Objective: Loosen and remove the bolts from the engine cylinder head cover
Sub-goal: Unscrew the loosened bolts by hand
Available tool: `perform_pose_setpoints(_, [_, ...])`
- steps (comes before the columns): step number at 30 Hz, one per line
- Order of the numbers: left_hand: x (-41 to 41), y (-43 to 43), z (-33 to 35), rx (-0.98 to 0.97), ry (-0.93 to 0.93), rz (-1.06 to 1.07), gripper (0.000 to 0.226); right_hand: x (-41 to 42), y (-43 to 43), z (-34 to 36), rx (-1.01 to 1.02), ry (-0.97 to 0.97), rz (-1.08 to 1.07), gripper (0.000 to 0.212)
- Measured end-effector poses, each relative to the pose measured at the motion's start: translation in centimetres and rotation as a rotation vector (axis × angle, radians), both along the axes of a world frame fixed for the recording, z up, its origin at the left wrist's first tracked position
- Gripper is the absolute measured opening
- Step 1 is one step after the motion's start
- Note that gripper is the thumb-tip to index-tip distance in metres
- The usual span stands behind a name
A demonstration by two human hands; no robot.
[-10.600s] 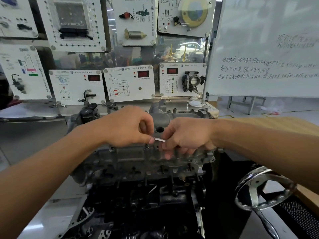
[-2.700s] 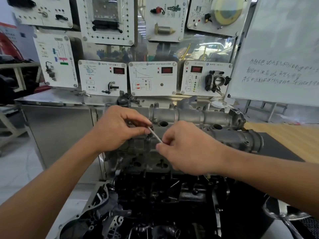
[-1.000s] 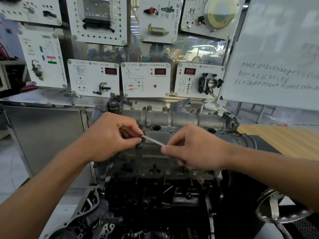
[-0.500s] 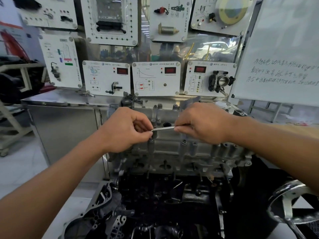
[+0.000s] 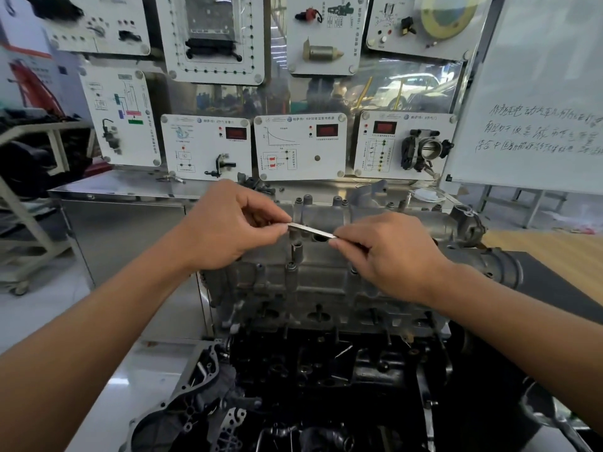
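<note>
The left hand and the right hand share one thin, flat, silvery metal strip. The left thumb and forefinger pinch its left end, and the right fingertips pinch its right end. The strip slopes slightly down toward the right. The left fingers hide whatever its left end meets, so I cannot tell whether it sits on a bolt.

Both hands hover over the grey cast-metal cylinder head cover, toward its left end. Just below the strip's left end, a dark upright bolt stands raised from the cover, with a second one nearer the front edge. More dark bolt heads line the cover's far edge. A round hole in the cover shows just under the strip.

The cover sits on the black, oily engine block. A pale aluminium housing juts out at the block's lower left corner. Behind the engine stands a stainless steel cabinet. Above it hang white training panels with red displays. A whiteboard with handwriting leans at the right, above a wooden tabletop.
</note>
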State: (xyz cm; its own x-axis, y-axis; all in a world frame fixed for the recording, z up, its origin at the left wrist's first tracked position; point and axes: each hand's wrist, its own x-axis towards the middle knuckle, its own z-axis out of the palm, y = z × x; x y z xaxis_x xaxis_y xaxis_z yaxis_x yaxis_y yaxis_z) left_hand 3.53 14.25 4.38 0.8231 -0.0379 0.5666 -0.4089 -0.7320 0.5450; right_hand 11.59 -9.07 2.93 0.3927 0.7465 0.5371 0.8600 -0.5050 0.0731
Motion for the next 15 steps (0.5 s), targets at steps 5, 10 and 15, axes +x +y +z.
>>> perform_pose_setpoints(5, [-0.7,1.8,1.7,0.414,0.125,-0.016,0.025,-5.2,3.0,0.1,0.077,0.357,0.002,0.035])
perform_pose_setpoints(10, [-2.4,3.5,2.2,0.606,0.203,0.033,0.020,-6.7,6.0,0.1,0.126,0.938,0.062,0.040])
perform_pose_setpoints(15, [-2.9,4.2,2.7,0.705,0.238,0.059,0.022,-7.5,7.6,-0.2,0.213,0.988,0.071,0.045])
